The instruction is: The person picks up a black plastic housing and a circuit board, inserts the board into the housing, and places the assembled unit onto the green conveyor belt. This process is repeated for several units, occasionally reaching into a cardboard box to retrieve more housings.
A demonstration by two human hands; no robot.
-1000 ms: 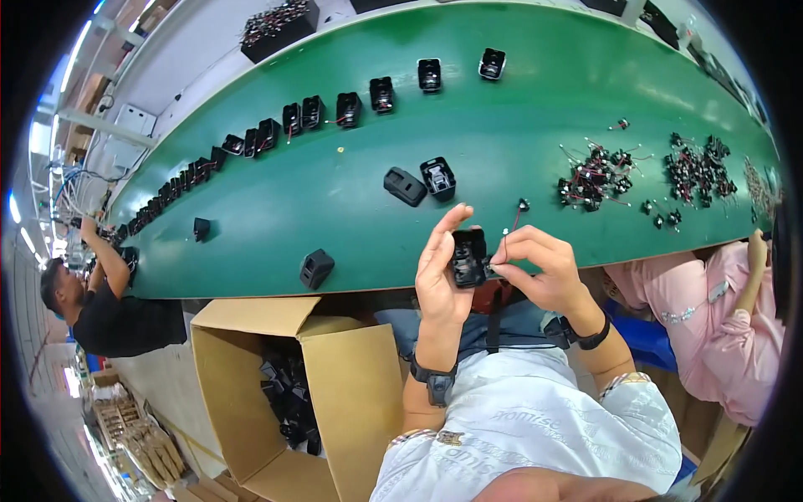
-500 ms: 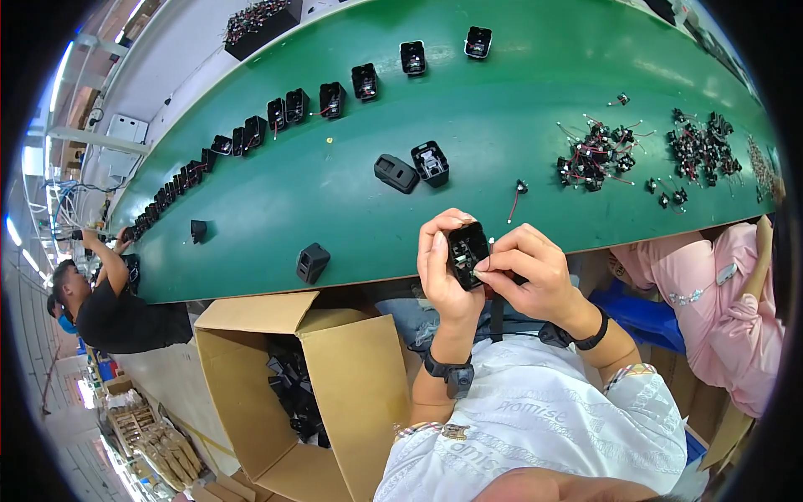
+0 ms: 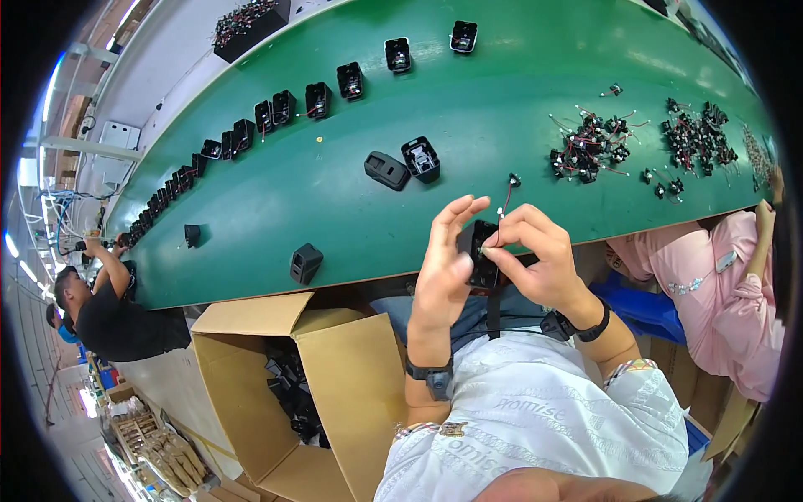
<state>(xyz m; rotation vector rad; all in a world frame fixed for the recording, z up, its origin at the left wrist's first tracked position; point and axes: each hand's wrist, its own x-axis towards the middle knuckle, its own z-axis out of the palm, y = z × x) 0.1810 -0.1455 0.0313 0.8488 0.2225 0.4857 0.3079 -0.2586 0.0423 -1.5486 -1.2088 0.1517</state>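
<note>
At the worktop's (image 3: 251, 213) near edge, the black housing (image 3: 478, 238) could drop if my left grip (image 3: 439, 280), hold unclear, supports it loosely while my right grip (image 3: 539, 261) pinches narrowly there.

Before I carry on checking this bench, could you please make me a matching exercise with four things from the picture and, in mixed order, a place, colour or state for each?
Things
1. Right hand
2. Worktable surface
3. Cardboard box
4. Cluster of red-wired parts

Places, colours, states
A. Brown and open, with black pieces inside
B. Right of the picture's centre, tangled together
C. Green
D. Fingers bent, close at a black housing

Right pairs: 1-D, 2-C, 3-A, 4-B.
</note>
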